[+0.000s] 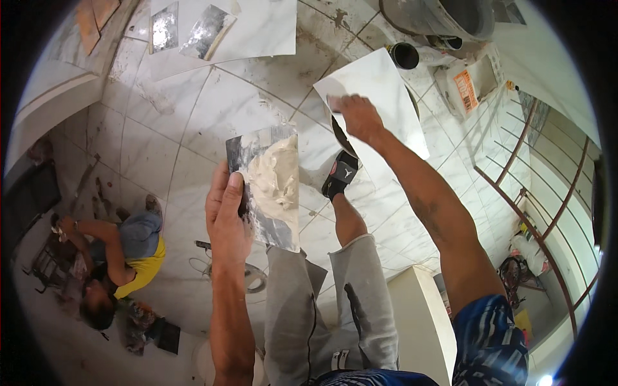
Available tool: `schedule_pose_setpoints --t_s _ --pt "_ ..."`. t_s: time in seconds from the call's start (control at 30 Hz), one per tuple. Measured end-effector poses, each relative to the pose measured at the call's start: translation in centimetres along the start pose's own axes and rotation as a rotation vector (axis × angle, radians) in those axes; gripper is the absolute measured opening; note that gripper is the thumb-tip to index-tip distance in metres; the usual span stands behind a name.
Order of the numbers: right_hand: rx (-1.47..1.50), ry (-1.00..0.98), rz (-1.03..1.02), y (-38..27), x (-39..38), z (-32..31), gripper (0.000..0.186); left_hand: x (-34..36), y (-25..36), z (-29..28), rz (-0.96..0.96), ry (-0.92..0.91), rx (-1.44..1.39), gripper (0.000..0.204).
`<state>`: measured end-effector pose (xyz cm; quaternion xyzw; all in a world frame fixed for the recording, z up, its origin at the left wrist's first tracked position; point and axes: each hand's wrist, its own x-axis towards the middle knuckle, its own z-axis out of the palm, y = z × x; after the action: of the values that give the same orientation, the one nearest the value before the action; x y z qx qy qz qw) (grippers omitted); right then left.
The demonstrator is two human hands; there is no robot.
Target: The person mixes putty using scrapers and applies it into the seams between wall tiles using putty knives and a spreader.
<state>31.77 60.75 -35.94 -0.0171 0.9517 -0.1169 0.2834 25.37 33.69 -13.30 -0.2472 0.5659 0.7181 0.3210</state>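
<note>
My left hand (228, 215) grips a flat rectangular grey plate, its thumb on top at the left edge. Thick cream-coloured paste (273, 170) covers much of the plate's upper face. Farther right, my right hand (360, 117) is over the left part of a white, marble-patterned tile (393, 106). Its fingers are curled, and a small brownish shape at their left end is too blurred to name. Beneath the tile, dark rounded edges of a container show; most of it is hidden.
Two smeared metal plates (205, 32) lie on a large pale sheet (264, 29) at the far left. A big bucket (444, 18), a dark tin (405, 56) and an opened bag (473, 83) stand far right. A metal railing (539, 238) runs along the right. Another person (132, 257) crouches left.
</note>
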Motion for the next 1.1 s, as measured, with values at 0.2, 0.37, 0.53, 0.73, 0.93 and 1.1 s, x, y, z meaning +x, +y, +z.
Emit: schedule_pose_setpoints --t_s 0.2,0.37,0.53,0.73,0.93,1.1 --pt "-0.108 -0.226 -0.307 1.6 -4.5 0.4 0.031 -0.4 1.2 1.0 0.013 0.006 -0.051 0.047" --pt "0.686 -0.316 0.244 1.5 -9.8 -6.9 0.038 -2.1 2.5 1.7 0.06 0.023 -0.122 0.045" --pt "1.702 -0.005 0.236 -2.2 -17.6 -14.6 0.047 -7.2 5.5 2.4 0.16 -0.006 -0.148 0.035" --pt "1.492 0.294 0.089 -12.6 -27.0 -33.3 0.04 -13.6 11.0 4.3 0.259 -0.067 -0.268 0.033" --pt "0.712 0.936 -0.748 -19.7 -31.4 -45.2 0.045 -22.0 18.4 7.8 0.244 -0.273 -0.434 0.034" --pt "0.298 1.001 -0.91 -24.0 -33.2 -50.0 0.05 -26.5 22.5 7.6 0.219 -0.427 -0.529 0.035"
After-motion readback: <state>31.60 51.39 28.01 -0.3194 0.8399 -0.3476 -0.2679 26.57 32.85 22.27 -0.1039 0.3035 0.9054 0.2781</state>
